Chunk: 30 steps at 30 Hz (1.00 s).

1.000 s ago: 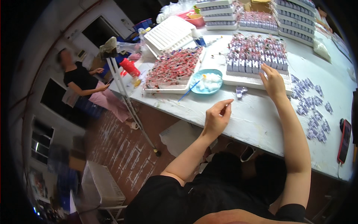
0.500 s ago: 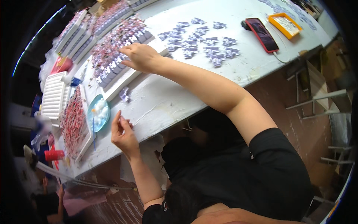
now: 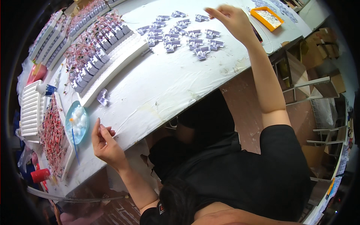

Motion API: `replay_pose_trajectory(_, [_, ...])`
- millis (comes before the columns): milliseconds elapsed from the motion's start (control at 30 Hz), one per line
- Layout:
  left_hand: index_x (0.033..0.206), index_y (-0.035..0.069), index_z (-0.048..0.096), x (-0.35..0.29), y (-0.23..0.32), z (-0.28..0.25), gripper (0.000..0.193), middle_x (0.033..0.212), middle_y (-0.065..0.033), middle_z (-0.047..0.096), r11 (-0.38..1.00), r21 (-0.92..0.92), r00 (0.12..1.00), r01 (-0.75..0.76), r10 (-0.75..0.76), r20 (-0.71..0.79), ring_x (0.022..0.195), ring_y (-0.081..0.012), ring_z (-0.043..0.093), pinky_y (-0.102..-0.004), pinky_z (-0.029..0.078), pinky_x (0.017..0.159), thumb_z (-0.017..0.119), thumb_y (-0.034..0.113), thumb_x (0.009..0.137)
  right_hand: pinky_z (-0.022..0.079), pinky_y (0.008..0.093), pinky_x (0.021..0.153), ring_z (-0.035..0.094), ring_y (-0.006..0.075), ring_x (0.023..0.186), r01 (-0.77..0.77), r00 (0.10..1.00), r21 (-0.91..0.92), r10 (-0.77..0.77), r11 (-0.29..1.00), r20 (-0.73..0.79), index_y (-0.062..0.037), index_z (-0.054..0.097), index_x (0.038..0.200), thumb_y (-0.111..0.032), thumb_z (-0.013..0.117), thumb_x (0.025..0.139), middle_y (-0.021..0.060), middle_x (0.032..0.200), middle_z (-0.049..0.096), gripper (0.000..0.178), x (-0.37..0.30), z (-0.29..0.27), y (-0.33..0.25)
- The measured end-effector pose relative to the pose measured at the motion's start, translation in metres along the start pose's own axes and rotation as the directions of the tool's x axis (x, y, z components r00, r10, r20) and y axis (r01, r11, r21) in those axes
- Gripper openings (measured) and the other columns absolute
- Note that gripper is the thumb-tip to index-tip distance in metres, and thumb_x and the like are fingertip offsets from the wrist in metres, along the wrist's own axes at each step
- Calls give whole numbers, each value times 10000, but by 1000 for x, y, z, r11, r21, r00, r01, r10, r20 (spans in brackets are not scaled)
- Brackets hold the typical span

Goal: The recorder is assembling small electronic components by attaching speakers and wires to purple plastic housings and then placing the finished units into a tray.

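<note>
My right hand (image 3: 229,21) is raised over the far side of the table, beside the phone (image 3: 257,34) and scattered purple-grey plastic parts (image 3: 195,33). Its thumb and fingers reach left, loosely bent, with nothing visible in them. Near the table's front edge, my left hand (image 3: 107,144) hovers with half-curled fingers and no visible object. Close to it lie a light-blue dish (image 3: 87,122) of white cotton-like balls, a thin blue stick (image 3: 76,150) and one loose purple part (image 3: 102,97). Beyond stands a white foam tray (image 3: 112,69) with rows of grey wired units (image 3: 92,62).
Left of the dish, another tray holds a heap of red-and-white wired pieces (image 3: 53,131). White ribbed trays (image 3: 32,108), a red cup (image 3: 40,175) and stacked filled trays (image 3: 52,33) line the left side. An orange bin (image 3: 268,18) stands far right.
My right hand has left the wired units in the foam tray and moved right, past the scattered parts towards the phone. The left hand keeps its pose; the whole view has shifted.
</note>
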<state>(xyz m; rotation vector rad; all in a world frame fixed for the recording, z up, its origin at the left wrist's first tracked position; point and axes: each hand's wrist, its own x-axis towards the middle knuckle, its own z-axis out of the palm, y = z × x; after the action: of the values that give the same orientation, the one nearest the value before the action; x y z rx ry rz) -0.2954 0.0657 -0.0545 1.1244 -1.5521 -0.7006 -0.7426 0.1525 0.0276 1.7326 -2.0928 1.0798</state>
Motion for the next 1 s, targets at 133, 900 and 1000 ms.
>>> replay_pose_trajectory(133, [1218, 48, 664, 0, -1, 3, 249, 805, -28, 630, 1000, -10, 1000, 21, -21, 15, 676, -64, 550, -207, 489, 634, 557, 69, 995, 488, 291, 796, 639, 161, 850, -123, 991, 132, 128, 984, -30, -59, 740, 1013, -336, 736, 869, 55, 910, 716, 312, -62, 4, 22])
replay_pose_trajectory(900, [1209, 48, 666, 2, -1, 2, 237, 819, -21, 629, 998, 39, 999, 44, -44, 6, 684, -49, 554, -195, 483, 625, 559, 85, 1000, 429, 378, 993, 457, 281, 1115, 164, 976, 17, -165, 986, 139, -74, 733, 963, -332, 839, 720, 64, 1096, 579, 370, -93, 65, -76])
replay_pose_trajectory(1000, [1204, 47, 670, 0, -1, 5, 239, 805, -17, 632, 999, 36, 999, 27, -27, 17, 686, -52, 571, -199, 489, 625, 561, 67, 991, 435, 377, 984, 462, 281, 1097, 182, 972, 53, -188, 982, 139, -76, 728, 956, -333, 837, 717, 69, 1092, 578, 368, -93, 83, -100])
